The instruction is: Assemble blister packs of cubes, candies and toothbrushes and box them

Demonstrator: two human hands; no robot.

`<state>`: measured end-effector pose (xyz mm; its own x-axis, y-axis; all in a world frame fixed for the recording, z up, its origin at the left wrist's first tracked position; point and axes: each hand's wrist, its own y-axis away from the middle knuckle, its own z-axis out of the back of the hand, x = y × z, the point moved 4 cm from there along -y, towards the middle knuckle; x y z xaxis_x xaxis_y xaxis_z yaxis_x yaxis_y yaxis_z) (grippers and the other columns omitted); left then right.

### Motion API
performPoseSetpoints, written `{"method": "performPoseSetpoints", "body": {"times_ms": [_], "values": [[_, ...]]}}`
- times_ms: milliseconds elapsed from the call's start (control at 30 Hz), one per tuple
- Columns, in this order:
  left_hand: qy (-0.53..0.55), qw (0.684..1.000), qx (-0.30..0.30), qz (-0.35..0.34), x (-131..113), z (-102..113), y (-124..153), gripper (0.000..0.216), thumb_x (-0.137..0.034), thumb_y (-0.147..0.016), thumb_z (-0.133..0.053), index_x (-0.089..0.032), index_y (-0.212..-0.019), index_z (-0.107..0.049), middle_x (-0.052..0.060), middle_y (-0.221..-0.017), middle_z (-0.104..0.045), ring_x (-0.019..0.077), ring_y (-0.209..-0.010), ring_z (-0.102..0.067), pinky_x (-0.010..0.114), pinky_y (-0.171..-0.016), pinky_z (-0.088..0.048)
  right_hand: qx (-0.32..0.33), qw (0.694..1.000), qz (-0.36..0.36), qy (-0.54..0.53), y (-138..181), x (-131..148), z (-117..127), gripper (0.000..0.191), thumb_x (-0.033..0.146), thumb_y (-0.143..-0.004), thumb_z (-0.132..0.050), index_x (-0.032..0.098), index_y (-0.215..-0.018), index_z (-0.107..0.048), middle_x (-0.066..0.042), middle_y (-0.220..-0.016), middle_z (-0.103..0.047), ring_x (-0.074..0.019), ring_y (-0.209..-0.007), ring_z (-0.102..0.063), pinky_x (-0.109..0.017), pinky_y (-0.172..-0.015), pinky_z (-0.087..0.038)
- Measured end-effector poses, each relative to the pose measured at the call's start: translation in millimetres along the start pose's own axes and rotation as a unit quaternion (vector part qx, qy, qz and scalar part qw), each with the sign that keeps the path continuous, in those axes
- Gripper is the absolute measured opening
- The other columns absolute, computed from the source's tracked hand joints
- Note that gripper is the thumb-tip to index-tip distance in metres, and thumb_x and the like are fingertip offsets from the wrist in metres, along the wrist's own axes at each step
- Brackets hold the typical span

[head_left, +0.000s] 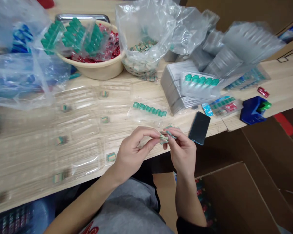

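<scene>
Over the table's front edge, my left hand pinches a small green-and-beige packet between thumb and fingers. My right hand meets it there, its fingertips closed on another small green piece; where one piece ends and the other begins is hard to see. Just beyond the hands lies a clear plastic tray with a row of green cube-shaped cups. To the left, clear trays are spread out, several with one small green-and-beige packet in a compartment.
At the back stand a cream basin of red packets and a clear bag of green-and-beige packets. Stacked clear trays rise on the right, near a phone and a blue holder. Cardboard boxes sit below the edge.
</scene>
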<state>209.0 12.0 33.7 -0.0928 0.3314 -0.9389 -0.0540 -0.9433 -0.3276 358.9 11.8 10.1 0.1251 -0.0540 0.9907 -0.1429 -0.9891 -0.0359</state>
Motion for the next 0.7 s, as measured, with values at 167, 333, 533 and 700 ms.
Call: {"method": "performPoseSetpoints", "body": {"times_ms": [167,333,533,700], "values": [[-0.075,0.995,0.002,-0.071,-2.5,0.4,-1.2,0.012,-0.013,-0.09,-0.061,-0.022,-0.096,-0.064,0.002,-0.092,-0.069,0.0134,-0.09,-0.067,0.027,-0.082,-0.056,0.077,0.996,0.03,0.04,3.0,11.8,-4.0,0.022,0.017,-0.086,-0.064,0.031,-0.097,-0.076,-0.001,-0.091,-0.067,-0.0069,-0.06,-0.06,-0.02,-0.051,-0.051],[-0.117,0.99,0.015,-0.083,-1.2,1.7,-1.9,0.017,-0.011,-0.091,-0.058,-0.021,-0.105,-0.061,0.003,-0.101,-0.067,0.0116,-0.095,-0.066,0.023,-0.085,-0.054,0.113,0.992,0.036,0.052,4.4,17.7,-2.9,0.024,0.018,-0.09,-0.06,0.032,-0.101,-0.076,-0.001,-0.091,-0.065,-0.0058,-0.06,-0.059,-0.018,-0.052,-0.05],[-0.138,0.987,0.05,-0.067,-1.5,3.4,-1.2,0.011,-0.013,-0.089,-0.06,-0.02,-0.097,-0.06,0.001,-0.092,-0.068,0.012,-0.085,-0.065,0.023,-0.077,-0.054,0.116,0.992,-0.041,0.011,2.2,7.2,5.3,0.027,0.022,-0.086,-0.066,0.035,-0.109,-0.073,-0.001,-0.098,-0.069,-0.0076,-0.071,-0.063,-0.02,-0.063,-0.055],[-0.123,0.986,0.094,-0.056,-6.9,0.5,-1.2,0.012,-0.011,-0.088,-0.059,-0.022,-0.095,-0.059,0.001,-0.093,-0.067,0.0135,-0.091,-0.064,0.026,-0.081,-0.052,0.089,0.987,-0.107,-0.083,4.0,-1.8,-0.9,0.03,0.029,-0.088,-0.061,0.032,-0.117,-0.069,-0.003,-0.115,-0.071,-0.0146,-0.102,-0.067,-0.032,-0.092,-0.056]]}}
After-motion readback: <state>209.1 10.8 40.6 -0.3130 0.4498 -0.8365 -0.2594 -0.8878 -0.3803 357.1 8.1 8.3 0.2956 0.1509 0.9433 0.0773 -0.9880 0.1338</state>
